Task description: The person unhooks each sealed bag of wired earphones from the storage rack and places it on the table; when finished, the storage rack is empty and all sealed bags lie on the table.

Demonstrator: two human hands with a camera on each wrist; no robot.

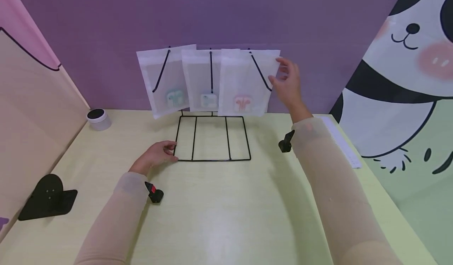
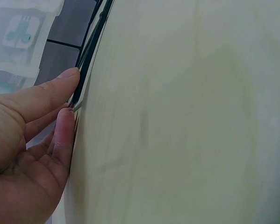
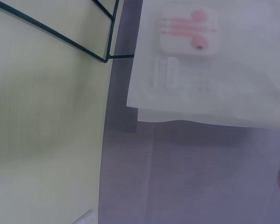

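A black wire display rack (image 1: 212, 161) stands on the table, with three hooks slanting out from its back. One translucent white bag hangs on each hook: a left bag (image 1: 148, 72) with green earphones (image 1: 175, 98), a middle bag (image 1: 198, 72) with a pale case (image 1: 209, 100), and a right bag (image 1: 233, 72) with pink earphones (image 1: 242, 103). My left hand (image 1: 160, 153) pinches the rack's front left corner between thumb and fingers. At the right bag's upper right edge is my right hand (image 1: 288, 84), thumb and forefinger apart, the thumb close to the hook's tip.
A white round jar with a dark lid (image 1: 100, 119) stands at the back left. Nearer on the left sits a black metal stand (image 1: 49, 198). A white flat strip (image 1: 339, 141) lies along the right table edge. Behind the rack rises a purple wall (image 1: 226, 13).
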